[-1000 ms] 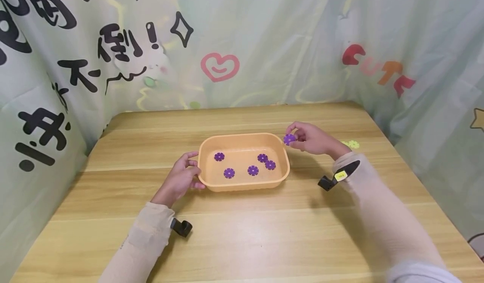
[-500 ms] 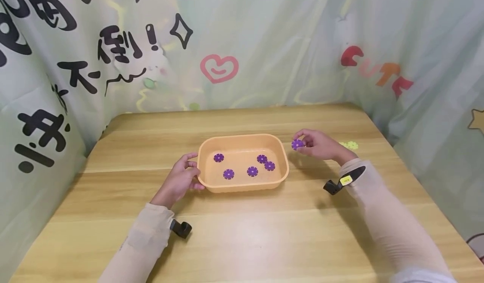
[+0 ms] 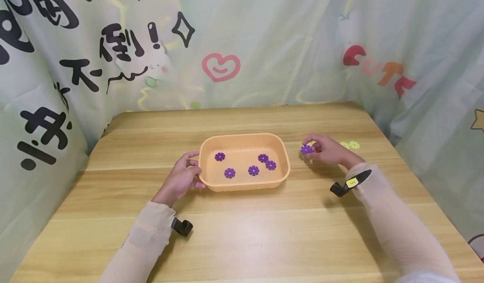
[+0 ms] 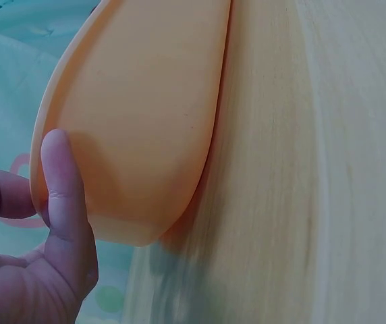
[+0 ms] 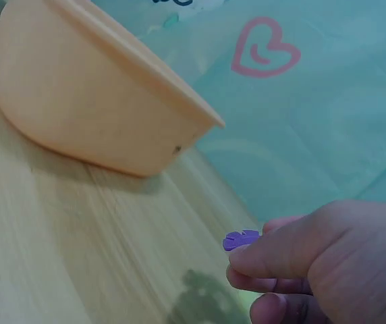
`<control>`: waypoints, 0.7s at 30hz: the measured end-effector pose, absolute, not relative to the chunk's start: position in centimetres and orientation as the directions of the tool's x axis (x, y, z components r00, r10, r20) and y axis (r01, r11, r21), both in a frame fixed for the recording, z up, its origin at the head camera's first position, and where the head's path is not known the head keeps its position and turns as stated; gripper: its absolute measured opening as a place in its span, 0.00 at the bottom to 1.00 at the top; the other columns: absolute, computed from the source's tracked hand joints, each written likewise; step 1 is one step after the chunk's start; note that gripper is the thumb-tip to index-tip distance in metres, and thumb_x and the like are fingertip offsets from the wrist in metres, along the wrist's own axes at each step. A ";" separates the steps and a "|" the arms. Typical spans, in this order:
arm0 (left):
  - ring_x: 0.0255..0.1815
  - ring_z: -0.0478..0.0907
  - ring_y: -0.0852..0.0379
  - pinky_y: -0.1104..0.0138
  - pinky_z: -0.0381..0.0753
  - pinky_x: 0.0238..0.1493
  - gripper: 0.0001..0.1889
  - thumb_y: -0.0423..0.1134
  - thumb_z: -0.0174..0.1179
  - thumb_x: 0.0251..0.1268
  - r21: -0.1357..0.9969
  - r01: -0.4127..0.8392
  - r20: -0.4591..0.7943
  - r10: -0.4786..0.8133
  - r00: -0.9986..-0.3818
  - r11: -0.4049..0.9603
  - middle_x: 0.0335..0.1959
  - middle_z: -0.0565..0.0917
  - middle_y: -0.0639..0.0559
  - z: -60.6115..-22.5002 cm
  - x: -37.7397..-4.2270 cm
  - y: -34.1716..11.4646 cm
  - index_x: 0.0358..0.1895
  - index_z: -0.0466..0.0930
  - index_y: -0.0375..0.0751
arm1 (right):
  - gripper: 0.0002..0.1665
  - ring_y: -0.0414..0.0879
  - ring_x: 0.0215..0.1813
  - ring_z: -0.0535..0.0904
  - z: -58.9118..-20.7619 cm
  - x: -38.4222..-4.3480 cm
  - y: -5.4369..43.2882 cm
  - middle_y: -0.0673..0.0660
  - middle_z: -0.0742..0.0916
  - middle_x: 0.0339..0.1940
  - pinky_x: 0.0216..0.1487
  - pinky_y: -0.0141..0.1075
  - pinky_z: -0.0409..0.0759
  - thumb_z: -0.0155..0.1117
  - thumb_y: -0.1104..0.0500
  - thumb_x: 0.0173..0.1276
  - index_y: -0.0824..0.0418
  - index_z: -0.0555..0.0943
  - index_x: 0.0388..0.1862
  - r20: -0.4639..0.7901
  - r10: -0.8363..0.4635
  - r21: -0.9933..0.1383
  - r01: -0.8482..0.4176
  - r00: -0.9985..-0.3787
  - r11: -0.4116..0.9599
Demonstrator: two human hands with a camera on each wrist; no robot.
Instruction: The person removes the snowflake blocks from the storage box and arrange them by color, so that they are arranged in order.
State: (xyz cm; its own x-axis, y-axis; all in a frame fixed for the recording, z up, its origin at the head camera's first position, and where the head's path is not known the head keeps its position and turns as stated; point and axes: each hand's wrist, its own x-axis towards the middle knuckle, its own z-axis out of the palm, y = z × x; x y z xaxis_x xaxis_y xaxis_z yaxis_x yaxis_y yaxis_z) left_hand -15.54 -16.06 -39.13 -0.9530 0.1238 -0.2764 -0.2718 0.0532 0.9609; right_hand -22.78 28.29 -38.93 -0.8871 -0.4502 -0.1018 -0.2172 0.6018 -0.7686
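An orange plastic basin [image 3: 245, 186] sits mid-table with several purple snowflake discs [image 3: 229, 173] lying flat and apart or touching inside it. At its left end my left hand [image 3: 178, 177] grips the rim; in the left wrist view the thumb [image 4: 63, 182] lies along the basin wall, a bent finger across the edge. To the right of the basin, my right hand [image 3: 329, 149] pinches one purple snowflake disc [image 3: 305, 150] between thumb and fingers, just above the table. The right wrist view shows that same disc [image 5: 240, 239] partly covered by the thumb.
Yellow-green snowflake discs [image 3: 353, 145] lie on the wooden table [image 3: 242, 232] behind the right hand, partly hidden by it. A printed curtain [image 3: 264, 43] hangs along the back and both sides of the table.
My right hand, with the purple disc still pinched, has moved from beside the basin's right rim rightwards and lower, toward the yellow-green discs. The left hand and basin stay put.
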 end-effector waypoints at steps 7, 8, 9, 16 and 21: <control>0.34 0.75 0.46 0.62 0.86 0.28 0.34 0.21 0.46 0.63 0.962 -0.269 -0.273 0.122 -0.954 0.052 0.54 0.61 0.35 -39.2 -15.5 -16.1 0.73 0.52 0.39 | 0.21 0.47 0.28 0.75 -39.3 -22.5 29.0 0.59 0.82 0.28 0.25 0.32 0.76 0.64 0.70 0.62 0.69 0.73 0.53 -0.135 -0.429 -0.743 -0.195 -0.893 0.641; 0.34 0.75 0.46 0.62 0.86 0.28 0.34 0.21 0.46 0.63 0.962 -0.268 -0.273 0.122 -0.954 0.052 0.54 0.61 0.35 -39.2 -15.5 -16.1 0.73 0.52 0.39 | 0.21 0.47 0.28 0.75 -39.4 -22.4 29.1 0.58 0.82 0.29 0.26 0.33 0.76 0.65 0.70 0.62 0.69 0.73 0.53 -0.133 -0.431 -0.736 -0.202 -0.892 0.646; 0.34 0.75 0.46 0.62 0.86 0.28 0.34 0.21 0.45 0.63 0.962 -0.268 -0.273 0.121 -0.954 0.052 0.54 0.61 0.35 -39.2 -15.5 -16.1 0.73 0.52 0.39 | 0.21 0.47 0.28 0.76 -39.5 -22.4 29.2 0.58 0.82 0.29 0.26 0.33 0.77 0.65 0.69 0.62 0.68 0.73 0.53 -0.129 -0.433 -0.730 -0.210 -0.892 0.650; 0.35 0.75 0.45 0.62 0.86 0.28 0.34 0.21 0.45 0.63 0.962 -0.266 -0.271 0.121 -0.955 0.058 0.54 0.61 0.35 -39.2 -15.5 -16.1 0.74 0.52 0.39 | 0.17 0.47 0.32 0.77 -40.4 -22.3 29.7 0.56 0.83 0.29 0.33 0.36 0.75 0.67 0.67 0.60 0.65 0.76 0.48 -0.063 -0.467 -0.685 -0.302 -0.882 0.663; 0.34 0.75 0.47 0.62 0.86 0.29 0.34 0.21 0.45 0.63 0.961 -0.270 -0.275 0.123 -0.953 0.061 0.54 0.61 0.35 -39.2 -15.6 -16.1 0.74 0.52 0.40 | 0.18 0.50 0.35 0.77 -40.4 -22.3 29.7 0.56 0.83 0.31 0.38 0.39 0.75 0.68 0.64 0.61 0.64 0.76 0.49 -0.095 -0.431 -0.628 -0.281 -0.897 0.725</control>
State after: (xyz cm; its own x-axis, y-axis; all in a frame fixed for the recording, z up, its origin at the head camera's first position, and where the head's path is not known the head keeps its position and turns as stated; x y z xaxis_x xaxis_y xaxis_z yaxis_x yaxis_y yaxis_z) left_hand -15.56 -16.08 -39.17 -0.9535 0.1225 -0.2754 -0.2698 0.0607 0.9610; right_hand -22.28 29.68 -40.36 -0.8973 -0.4309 -0.0955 -0.2814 0.7252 -0.6284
